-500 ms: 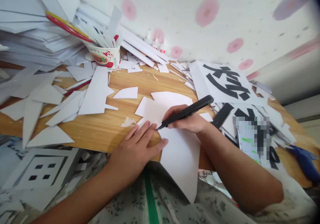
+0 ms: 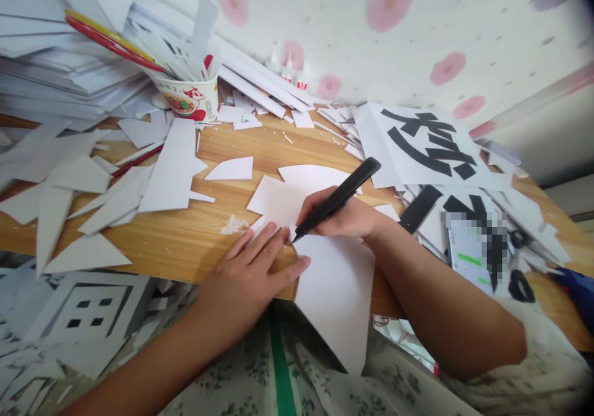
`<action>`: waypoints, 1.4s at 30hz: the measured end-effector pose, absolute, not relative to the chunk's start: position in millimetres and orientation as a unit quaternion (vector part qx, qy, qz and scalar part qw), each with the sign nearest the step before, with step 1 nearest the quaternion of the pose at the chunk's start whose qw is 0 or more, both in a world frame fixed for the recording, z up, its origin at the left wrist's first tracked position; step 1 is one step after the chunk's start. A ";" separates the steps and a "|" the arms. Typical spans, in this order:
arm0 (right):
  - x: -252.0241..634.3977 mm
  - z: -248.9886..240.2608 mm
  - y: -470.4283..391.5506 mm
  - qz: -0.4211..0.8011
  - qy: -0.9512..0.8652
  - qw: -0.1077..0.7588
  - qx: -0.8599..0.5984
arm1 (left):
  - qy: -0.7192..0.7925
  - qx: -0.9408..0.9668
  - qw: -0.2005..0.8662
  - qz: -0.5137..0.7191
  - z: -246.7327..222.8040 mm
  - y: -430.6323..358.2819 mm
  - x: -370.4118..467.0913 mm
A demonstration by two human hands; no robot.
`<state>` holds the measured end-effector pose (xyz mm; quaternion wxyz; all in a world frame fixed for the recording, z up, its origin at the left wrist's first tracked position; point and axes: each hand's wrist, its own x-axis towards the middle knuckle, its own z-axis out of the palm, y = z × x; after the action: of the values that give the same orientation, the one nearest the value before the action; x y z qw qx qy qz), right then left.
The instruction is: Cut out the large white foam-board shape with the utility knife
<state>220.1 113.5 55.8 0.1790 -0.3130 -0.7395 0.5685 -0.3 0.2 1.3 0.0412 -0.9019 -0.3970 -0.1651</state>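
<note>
My right hand is closed round a black pen-shaped tool, held at a slant with its tip down beside my left fingertips. Beneath it lies a white board piece, one end of which juts over the table's front edge. My left hand rests palm down, fingers spread, its fingertips on the board's left part near the tool tip. Other white cut pieces, among them a curved one, lie just behind my hands. What is under my left palm is hidden.
A paper cup full of strips and tools stands back left on the wooden table. White offcuts lie left. At right are a sheet with black characters, a phone, black scissors handles and a blue tool.
The black tool is held more upright, its back end moved left and up. My left hand stays nearly in place. The whole view has shifted slightly.
</note>
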 end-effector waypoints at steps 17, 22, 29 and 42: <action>231.7 52.1 128.7 0.586 -0.759 0.148 -0.242 | -0.406 -0.904 0.026 -0.134 10.0 -0.1 -0.1; 233.3 51.7 130.8 0.586 -0.757 0.153 -0.248 | -0.404 -0.905 0.022 -0.132 9.8 0.7 -0.7; 236.0 49.4 131.5 0.585 -0.754 0.155 -0.256 | -0.405 -0.904 0.026 -0.132 10.1 -0.4 -1.3; 233.6 50.3 126.0 0.589 -0.745 0.165 -0.265 | -0.408 -0.903 0.005 -0.132 8.0 -1.5 -1.8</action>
<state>233.6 126.0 50.3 0.1652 -0.2646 -0.7454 0.5891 -1.8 -1.5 8.0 0.0050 -0.9033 -0.4079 -0.1325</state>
